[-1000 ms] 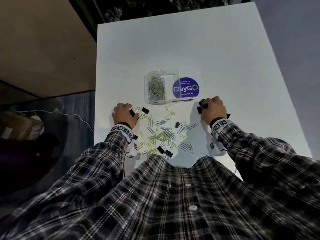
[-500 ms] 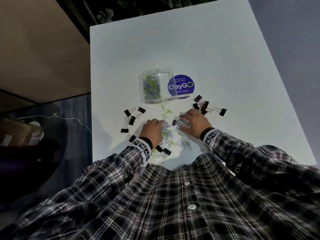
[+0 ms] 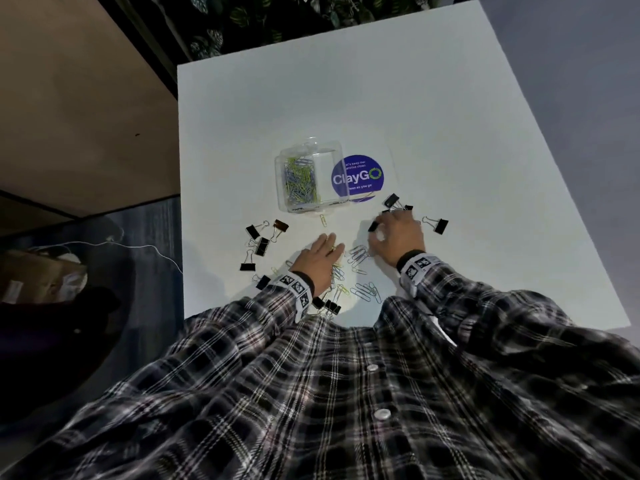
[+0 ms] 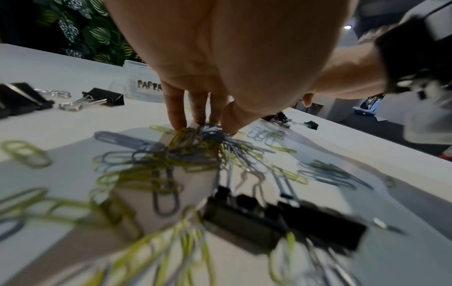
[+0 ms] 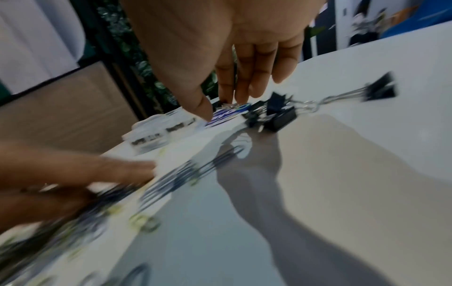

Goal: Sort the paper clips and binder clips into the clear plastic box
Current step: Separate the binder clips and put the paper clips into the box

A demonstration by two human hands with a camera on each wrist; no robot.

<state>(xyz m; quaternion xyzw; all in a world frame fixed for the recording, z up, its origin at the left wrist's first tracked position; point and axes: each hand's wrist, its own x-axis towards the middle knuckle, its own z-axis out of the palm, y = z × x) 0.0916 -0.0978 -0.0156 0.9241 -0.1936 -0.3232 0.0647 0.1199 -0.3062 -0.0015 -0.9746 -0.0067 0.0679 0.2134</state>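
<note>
Head view: right hand [image 3: 396, 237] has slid from the paper clips [image 3: 358, 254] to the black binder clips [image 3: 393, 201], fingers loose, gripping nothing. Left hand [image 3: 320, 259] pinches a clip bunch. Clear plastic box [image 3: 308, 178], holding only paper clips, sits just beyond.

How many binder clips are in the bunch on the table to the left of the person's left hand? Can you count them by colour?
Black binder clips: 4
Brown binder clip: 1
Total: 5, all lying left of the left hand.
</note>
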